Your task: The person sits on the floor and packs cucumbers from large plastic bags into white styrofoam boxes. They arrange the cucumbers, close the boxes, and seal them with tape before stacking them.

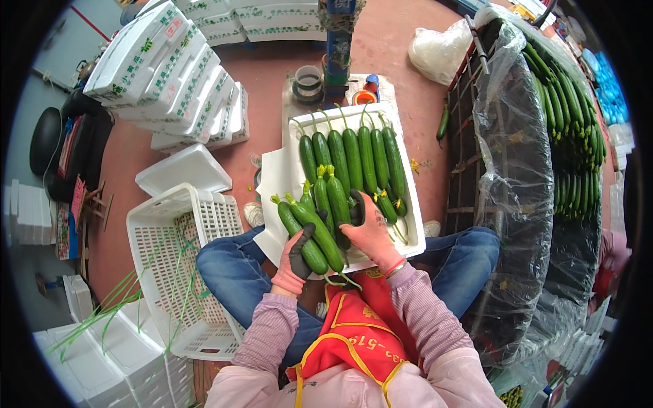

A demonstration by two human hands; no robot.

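Observation:
A white foam box [416, 224] lined with white paper [278, 173] stands between the person's knees. Across its far part lies a row of green cucumbers [352, 158], stems pointing away. My left hand [298, 252], in a pink glove with dark palm and fingers, holds cucumbers [308, 239] over the box's near left corner, their flower ends pointing away. My right hand [367, 224], gloved alike, is at the near part of the box beside other cucumbers [336, 199]; its thumb and fingers are spread around a cucumber's side, and whether it grips one is unclear.
A white plastic basket [137, 239] with green strings is at the left, near a foam lid [183, 168] and stacked foam boxes [153, 66]. A blue post [338, 46] and tape rolls [365, 97] stand beyond the box. A plastic-lined rack [510, 204] holding cucumbers [566, 102] is at the right.

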